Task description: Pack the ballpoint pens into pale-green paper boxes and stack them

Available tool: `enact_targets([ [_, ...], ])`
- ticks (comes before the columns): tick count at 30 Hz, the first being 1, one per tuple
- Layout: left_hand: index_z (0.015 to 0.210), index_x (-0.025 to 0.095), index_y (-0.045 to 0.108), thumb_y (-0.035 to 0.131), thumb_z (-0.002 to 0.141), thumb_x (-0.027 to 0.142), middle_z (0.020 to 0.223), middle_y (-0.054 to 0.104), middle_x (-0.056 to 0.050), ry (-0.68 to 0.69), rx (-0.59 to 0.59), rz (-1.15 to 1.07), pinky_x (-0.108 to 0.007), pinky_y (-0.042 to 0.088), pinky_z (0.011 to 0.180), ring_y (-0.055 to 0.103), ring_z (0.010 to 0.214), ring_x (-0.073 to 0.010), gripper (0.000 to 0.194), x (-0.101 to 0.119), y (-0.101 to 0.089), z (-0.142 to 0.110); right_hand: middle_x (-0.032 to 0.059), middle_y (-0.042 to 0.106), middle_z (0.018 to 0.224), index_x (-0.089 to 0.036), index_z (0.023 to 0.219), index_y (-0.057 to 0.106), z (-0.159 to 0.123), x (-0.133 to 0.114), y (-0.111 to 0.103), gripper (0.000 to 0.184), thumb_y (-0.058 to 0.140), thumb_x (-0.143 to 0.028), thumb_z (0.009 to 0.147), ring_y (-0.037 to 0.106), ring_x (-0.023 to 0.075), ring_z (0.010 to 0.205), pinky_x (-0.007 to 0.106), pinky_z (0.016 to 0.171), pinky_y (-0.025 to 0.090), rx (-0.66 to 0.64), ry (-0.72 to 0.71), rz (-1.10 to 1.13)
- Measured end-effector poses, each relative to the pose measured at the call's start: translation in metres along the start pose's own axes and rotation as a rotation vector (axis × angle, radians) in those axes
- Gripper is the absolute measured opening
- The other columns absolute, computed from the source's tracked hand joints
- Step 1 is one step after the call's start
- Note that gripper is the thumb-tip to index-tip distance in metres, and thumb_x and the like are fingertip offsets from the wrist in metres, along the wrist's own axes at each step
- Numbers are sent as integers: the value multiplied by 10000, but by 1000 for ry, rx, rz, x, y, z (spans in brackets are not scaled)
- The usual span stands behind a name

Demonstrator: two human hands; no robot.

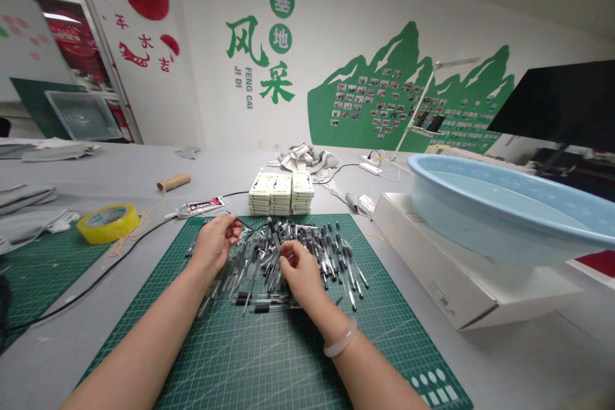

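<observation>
A heap of several black-capped clear pens (307, 256) lies on a green cutting mat (269, 359). My left hand (216, 242) hovers at the heap's left edge, fingers pinched on a thin pen whose dark tip sticks out to the right. My right hand (298, 269) rests on the middle of the heap, fingers curled round another pen that points up and away. A pale bracelet (340, 341) circles my right wrist.
Small white-green boxes (281, 193) are stacked behind the mat. A light blue basin (504, 205) sits on a white flat carton (456, 275) at the right. A yellow tape roll (107, 221), a glue tube (199, 206), a black cable (96, 278) and folded grey cloth (29, 205) lie at the left.
</observation>
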State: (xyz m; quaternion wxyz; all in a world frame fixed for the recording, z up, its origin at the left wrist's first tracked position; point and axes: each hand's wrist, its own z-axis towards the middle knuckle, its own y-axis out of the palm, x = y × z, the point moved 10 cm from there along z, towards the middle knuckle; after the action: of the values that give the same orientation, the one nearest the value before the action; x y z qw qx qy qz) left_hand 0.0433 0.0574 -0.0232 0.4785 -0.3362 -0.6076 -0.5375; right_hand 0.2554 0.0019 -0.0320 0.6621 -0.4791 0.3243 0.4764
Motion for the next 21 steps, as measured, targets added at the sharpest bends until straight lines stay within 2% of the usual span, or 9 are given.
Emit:
enact_targets([
  [3,778,142,596,694,669,288,726,641,0,73,27,-147,-147,434,444,564,565,-75,207,20,-3,-3,-13,631,790,-200,860,596,-2,-10,1,170,486,-136,746,542,122,628,234,612,410,-18,-63,-70],
  [7,812,145,599,686,693,252,755,662,1,127,38,-211,-169,509,495,596,586,-79,182,31,-4,-5,-9,622,800,-204,863,589,-4,-14,2,180,475,-123,750,544,128,651,238,633,410,-17,-94,-110],
  [17,809,148,590,675,701,231,736,661,3,153,53,-204,-196,541,537,604,588,-84,161,29,-11,-1,-5,615,810,-207,876,586,-3,-14,2,193,472,-112,754,551,134,675,238,647,413,-21,-110,-145],
  [21,811,156,578,673,711,265,760,652,0,191,38,-146,-218,544,539,592,592,-89,177,38,-8,-4,-9,605,805,-214,872,576,-3,-15,2,190,474,-108,752,543,133,671,234,645,404,-24,-110,-190],
])
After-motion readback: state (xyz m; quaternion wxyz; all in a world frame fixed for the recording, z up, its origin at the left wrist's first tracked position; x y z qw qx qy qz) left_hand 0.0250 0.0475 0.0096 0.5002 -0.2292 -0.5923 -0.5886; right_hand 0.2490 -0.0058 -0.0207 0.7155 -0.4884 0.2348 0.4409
